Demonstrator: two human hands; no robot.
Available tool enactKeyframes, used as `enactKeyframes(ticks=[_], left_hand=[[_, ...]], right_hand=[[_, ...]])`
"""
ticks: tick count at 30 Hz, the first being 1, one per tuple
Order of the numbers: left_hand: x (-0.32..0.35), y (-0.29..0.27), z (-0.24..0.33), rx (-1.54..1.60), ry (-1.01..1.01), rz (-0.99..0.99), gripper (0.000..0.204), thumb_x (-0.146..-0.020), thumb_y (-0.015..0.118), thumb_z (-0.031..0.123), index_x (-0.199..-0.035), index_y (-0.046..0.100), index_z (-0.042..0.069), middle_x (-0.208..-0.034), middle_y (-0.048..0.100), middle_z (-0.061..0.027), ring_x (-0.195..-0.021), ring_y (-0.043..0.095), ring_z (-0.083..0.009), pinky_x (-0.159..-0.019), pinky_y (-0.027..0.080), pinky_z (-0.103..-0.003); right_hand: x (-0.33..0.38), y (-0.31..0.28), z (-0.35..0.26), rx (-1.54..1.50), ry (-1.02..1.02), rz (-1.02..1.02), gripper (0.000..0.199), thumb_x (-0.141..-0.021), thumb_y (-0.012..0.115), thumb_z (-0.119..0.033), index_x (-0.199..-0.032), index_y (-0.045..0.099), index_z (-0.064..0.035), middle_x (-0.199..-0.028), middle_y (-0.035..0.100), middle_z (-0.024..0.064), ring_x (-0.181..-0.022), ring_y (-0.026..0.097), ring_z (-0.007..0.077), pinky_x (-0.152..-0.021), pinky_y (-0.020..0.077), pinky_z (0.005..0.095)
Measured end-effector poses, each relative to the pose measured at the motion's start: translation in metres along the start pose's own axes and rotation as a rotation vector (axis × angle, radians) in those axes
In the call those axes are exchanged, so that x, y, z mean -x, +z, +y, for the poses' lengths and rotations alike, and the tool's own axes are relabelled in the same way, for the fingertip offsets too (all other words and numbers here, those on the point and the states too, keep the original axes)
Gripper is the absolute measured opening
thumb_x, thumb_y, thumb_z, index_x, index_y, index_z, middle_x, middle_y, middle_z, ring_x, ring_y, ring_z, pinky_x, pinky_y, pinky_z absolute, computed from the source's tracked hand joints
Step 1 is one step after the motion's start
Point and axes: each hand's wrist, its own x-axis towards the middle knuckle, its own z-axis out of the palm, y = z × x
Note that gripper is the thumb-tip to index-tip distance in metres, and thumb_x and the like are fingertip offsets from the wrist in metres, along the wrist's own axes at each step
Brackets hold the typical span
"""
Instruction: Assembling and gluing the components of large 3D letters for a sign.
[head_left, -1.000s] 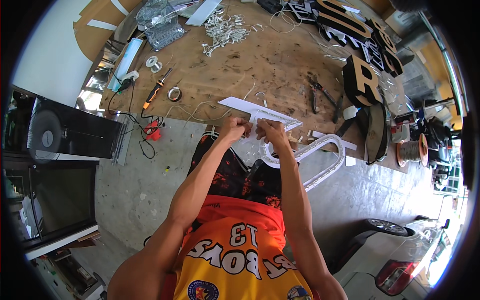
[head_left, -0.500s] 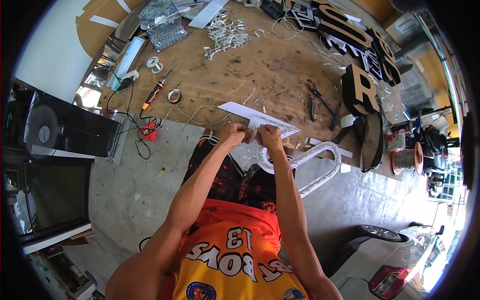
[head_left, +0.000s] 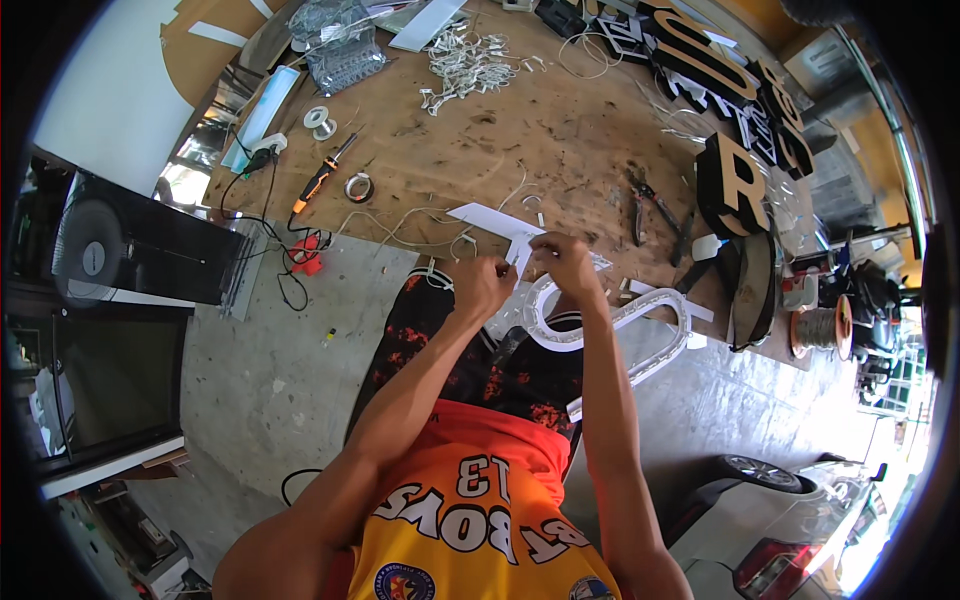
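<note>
Both hands have drawn back from the bench edge toward the body since the earlier frames, and now meet just above the middle of the frame. Left hand [head_left: 483, 285] is curled shut, its fingertips pinching something small that cannot be made out. Right hand [head_left: 566, 265] is closed on the lower edge of a flat white angled strip [head_left: 500, 222], which lies on the near rim of the bench and juts off it. Just below the hands sits a white letter-shaped frame [head_left: 612, 330], overhanging the bench edge above the person's lap.

At upper right, big block sign letters [head_left: 735, 180] with dark faces and tan sides stand in a row along the bench's far side. A spool of wire [head_left: 818, 328] sits at right. Pliers [head_left: 650, 205] lie right of the strip. An orange-handled soldering iron [head_left: 318, 180] and a roll of tape [head_left: 358, 187] lie upper left, a heap of white clips [head_left: 468, 65] near the top.

Scuffed brown wooden workbench [head_left: 560, 130]; grey concrete floor [head_left: 260, 370] at left; a black fan [head_left: 95, 258] at far left.
</note>
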Motion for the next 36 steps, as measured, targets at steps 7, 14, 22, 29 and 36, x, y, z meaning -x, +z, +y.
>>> enactKeyframes(ticks=[7, 14, 22, 29, 36], left_hand=[[0.007, 0.02, -0.007, -0.066, 0.105, 0.147, 0.019, -0.074, 0.074, 0.022, -0.065, 0.071, 0.006, -0.061, 0.066, -0.0114, -0.059, 0.063, -0.0324, -0.074, 0.046, -0.04], [0.009, 0.028, -0.012, -0.094, 0.195, 0.241, 0.017, -0.073, 0.074, 0.016, -0.062, 0.064, 0.008, -0.061, 0.063, -0.0078, -0.063, 0.061, -0.0311, -0.074, 0.044, -0.042], [0.011, 0.03, -0.014, -0.109, 0.273, 0.308, 0.021, -0.073, 0.074, 0.015, -0.06, 0.058, 0.009, -0.061, 0.061, -0.0078, -0.062, 0.061, -0.0306, -0.071, 0.044, -0.043], [0.012, 0.031, -0.018, -0.078, 0.298, 0.334, 0.021, -0.073, 0.074, 0.013, -0.06, 0.057, 0.009, -0.061, 0.06, -0.0059, -0.062, 0.061, -0.0289, -0.07, 0.044, -0.042], [0.012, 0.031, -0.017, -0.087, 0.317, 0.33, 0.022, -0.073, 0.075, 0.012, -0.061, 0.057, 0.009, -0.061, 0.059, -0.0048, -0.064, 0.061, -0.0275, -0.072, 0.044, -0.042]], right_hand=[[0.007, 0.033, 0.019, -0.053, -0.066, -0.025, 0.021, -0.078, 0.063, 0.003, -0.098, 0.068, 0.0023, -0.091, 0.069, 0.0184, -0.082, 0.07, 0.0315, -0.074, 0.0549, 0.0371], [0.016, 0.038, 0.022, -0.108, -0.092, 0.124, 0.027, -0.076, 0.069, 0.005, -0.102, 0.062, 0.0022, -0.098, 0.063, 0.0164, -0.077, 0.067, 0.0324, -0.07, 0.0542, 0.0355], [0.02, 0.04, 0.022, 0.064, -0.055, 0.245, 0.059, -0.071, 0.078, 0.003, -0.124, 0.052, -0.0012, -0.12, 0.056, 0.015, -0.083, 0.06, 0.0216, -0.069, 0.056, 0.0311], [0.019, 0.041, 0.018, -0.017, -0.046, 0.279, 0.065, -0.07, 0.078, 0.002, -0.127, 0.049, -0.0015, -0.131, 0.049, 0.0149, -0.089, 0.06, 0.023, -0.069, 0.0557, 0.0314], [0.015, 0.036, 0.021, 0.051, -0.023, 0.203, 0.064, -0.068, 0.079, 0.001, -0.126, 0.051, -0.0009, -0.131, 0.051, 0.0141, -0.088, 0.06, 0.0233, -0.07, 0.0558, 0.0319]])
